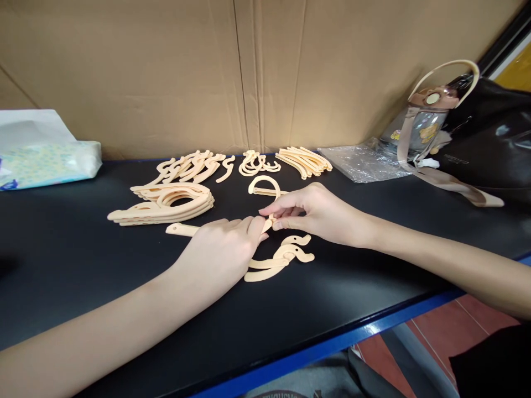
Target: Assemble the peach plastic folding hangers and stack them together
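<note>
The left hand [226, 243] and the right hand [313, 213] meet at the centre of the frame, their fingertips nearly touching. The left hand, seen from its back, is closed around a long, flat, cream-coloured plastic bar [178, 229], whose end with a small hole sticks out to the left of the knuckles. The right hand pinches a small cream joint [271, 217] between thumb and fingers, right beside the left fingertips; exactly how the parts fit there is hidden by the fingers. Just above the right fingertips, a cream plastic curved hook [265, 181] arches over the black tabletop [103, 254].

Below the hands, right of the left wrist, lie cream plastic curved arms [286, 260], partly overlapping. At centre left, a stack of flat cream plastic frames with rounded openings [166, 205] rests near the left hand. Along the upper centre sit three groups: a row of curved cream plastic pieces [193, 166], a cluster of cream plastic hooks [255, 164] and a pile of slim cream plastic strips [305, 161].

At upper right, a clear plastic bag [357, 161] lies flat beside a transparent bottle with a brown lid [427, 127] and a shiny black bag [493, 143]. A white patterned tissue pack [50, 163] occupies the left edge.
</note>
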`<state>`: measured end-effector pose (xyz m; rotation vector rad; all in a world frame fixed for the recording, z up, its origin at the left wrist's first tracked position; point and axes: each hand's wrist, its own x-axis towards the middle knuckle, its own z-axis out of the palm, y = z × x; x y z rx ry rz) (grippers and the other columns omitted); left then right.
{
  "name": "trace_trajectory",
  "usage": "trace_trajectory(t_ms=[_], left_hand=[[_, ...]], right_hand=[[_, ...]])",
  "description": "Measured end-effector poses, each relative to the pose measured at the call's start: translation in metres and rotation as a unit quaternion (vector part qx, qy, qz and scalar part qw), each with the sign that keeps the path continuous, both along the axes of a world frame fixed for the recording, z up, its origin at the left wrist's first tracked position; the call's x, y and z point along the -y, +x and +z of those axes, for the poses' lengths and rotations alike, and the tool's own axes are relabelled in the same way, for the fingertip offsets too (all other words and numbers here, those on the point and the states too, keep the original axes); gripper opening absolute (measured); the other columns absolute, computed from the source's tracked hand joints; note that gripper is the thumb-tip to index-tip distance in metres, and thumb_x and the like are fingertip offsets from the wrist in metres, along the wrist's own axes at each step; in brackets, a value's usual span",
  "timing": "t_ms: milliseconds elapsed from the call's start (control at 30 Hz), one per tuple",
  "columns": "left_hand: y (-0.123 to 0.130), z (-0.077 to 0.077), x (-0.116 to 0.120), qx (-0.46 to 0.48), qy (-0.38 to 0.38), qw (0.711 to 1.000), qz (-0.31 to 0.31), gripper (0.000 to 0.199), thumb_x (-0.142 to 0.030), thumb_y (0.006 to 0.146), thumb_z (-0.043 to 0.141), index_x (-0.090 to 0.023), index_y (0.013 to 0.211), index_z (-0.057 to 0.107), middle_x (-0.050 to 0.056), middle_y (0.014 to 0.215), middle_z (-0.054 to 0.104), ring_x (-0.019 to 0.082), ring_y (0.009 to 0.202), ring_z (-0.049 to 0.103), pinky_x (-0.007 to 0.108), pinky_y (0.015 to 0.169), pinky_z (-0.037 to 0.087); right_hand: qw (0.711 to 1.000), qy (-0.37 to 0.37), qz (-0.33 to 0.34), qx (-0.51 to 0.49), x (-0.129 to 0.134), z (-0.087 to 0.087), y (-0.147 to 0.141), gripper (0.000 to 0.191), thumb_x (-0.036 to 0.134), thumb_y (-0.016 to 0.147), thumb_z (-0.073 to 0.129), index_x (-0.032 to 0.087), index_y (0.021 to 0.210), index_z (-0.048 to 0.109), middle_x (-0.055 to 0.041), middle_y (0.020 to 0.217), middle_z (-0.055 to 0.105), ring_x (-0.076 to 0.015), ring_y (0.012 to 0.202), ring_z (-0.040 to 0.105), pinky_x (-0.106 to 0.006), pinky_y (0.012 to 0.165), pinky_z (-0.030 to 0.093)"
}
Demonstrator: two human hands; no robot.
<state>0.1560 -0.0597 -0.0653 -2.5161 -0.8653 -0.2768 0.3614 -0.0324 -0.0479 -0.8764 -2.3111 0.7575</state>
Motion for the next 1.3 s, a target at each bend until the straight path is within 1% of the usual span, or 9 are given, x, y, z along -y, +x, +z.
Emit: trace_trajectory(t_ms=[100,233,433,500,633,700,800,1000,1300], left_hand=[[0.0,-0.001,-0.001,0.021,-0.02,1.0,0.011,0.008,-0.008,0.089,0.05,-0.011,0.089,0.057,0.002,0.061,0.061,0.02,0.05,0.061,0.029,0.046,0.035],[0.001,0.002,0.001,0.046,-0.109,0.989,0.086,0.013,-0.018,0.095,0.043,-0.015,0.093,0.055,0.002,0.071,0.066,0.021,0.052,0.062,0.027,0.043,0.028],[-0.002,0.016,0.0,0.135,-0.285,0.928,0.197,0.019,-0.034,0.096,0.04,-0.02,0.092,0.053,-0.001,0.064,0.058,0.02,0.058,0.06,0.027,0.049,0.034],[-0.006,0.02,-0.004,0.215,-0.392,0.873,0.197,0.021,-0.041,0.094,0.042,-0.021,0.091,0.05,-0.002,0.066,0.057,0.017,0.053,0.057,0.025,0.046,0.037],[-0.014,0.022,-0.013,0.346,-0.613,0.69,0.168,0.03,-0.04,0.089,0.053,-0.022,0.111,0.046,-0.003,0.079,0.061,0.011,0.045,0.055,0.021,0.037,0.044],[-0.017,0.023,-0.015,0.371,-0.64,0.654,0.157,0.04,-0.039,0.087,0.058,-0.024,0.122,0.043,-0.002,0.084,0.061,0.009,0.048,0.057,0.018,0.038,0.046],[-0.02,0.024,-0.016,0.375,-0.653,0.641,0.146,0.045,-0.044,0.089,0.058,-0.024,0.127,0.044,-0.001,0.085,0.062,0.007,0.049,0.056,0.015,0.039,0.046],[-0.021,0.025,-0.018,0.372,-0.67,0.625,0.146,0.038,-0.051,0.092,0.051,-0.022,0.117,0.057,0.001,0.088,0.066,0.009,0.054,0.06,0.014,0.042,0.049],[-0.021,0.023,-0.019,0.412,-0.673,0.595,0.149,0.025,-0.042,0.091,0.057,-0.023,0.102,0.067,0.003,0.113,0.07,0.017,0.086,0.072,0.015,0.059,0.057]], right_hand=[[1.0,0.013,0.001,0.027,0.001,0.002,0.003,0.028,0.009,0.081,0.068,0.013,0.108,0.071,-0.0032,0.086,0.074,-0.0143,0.075,0.069,-0.025,0.071,0.055],[0.999,-0.048,0.012,-0.008,0.001,-0.003,0.004,0.034,0.01,0.082,0.066,0.015,0.115,0.068,-0.0038,0.091,0.074,-0.0147,0.078,0.07,-0.027,0.073,0.057],[0.999,-0.038,0.013,-0.03,-0.005,-0.005,0.005,0.035,0.016,0.085,0.063,0.015,0.12,0.065,-0.0054,0.097,0.074,-0.0155,0.086,0.07,-0.026,0.074,0.055],[1.0,0.007,-0.025,-0.002,-0.009,-0.003,0.009,0.027,0.018,0.086,0.062,0.015,0.113,0.068,-0.0035,0.091,0.074,-0.015,0.082,0.069,-0.026,0.072,0.053],[0.985,0.101,-0.125,0.054,-0.022,0.002,0.021,0.016,0.023,0.087,0.062,0.017,0.098,0.073,-0.0021,0.085,0.074,-0.0152,0.075,0.066,-0.028,0.071,0.049],[0.973,0.134,-0.169,0.087,-0.029,0.004,0.029,0.016,0.023,0.087,0.061,0.017,0.095,0.073,-0.0024,0.084,0.074,-0.0159,0.074,0.066,-0.029,0.071,0.049],[0.958,0.17,-0.171,0.156,-0.038,0.008,0.042,0.017,0.022,0.088,0.059,0.018,0.096,0.074,-0.0033,0.086,0.073,-0.0177,0.077,0.065,-0.03,0.072,0.047],[0.944,0.199,0.025,0.263,-0.044,0.013,0.058,0.027,0.019,0.094,0.05,0.026,0.109,0.071,-0.0061,0.113,0.06,-0.0191,0.096,0.06,-0.031,0.079,0.045],[0.953,0.156,0.057,0.252,-0.027,0.016,0.044,0.017,0.029,0.093,0.058,0.022,0.1,0.072,-0.0067,0.11,0.059,-0.0199,0.103,0.056,-0.034,0.088,0.043]])
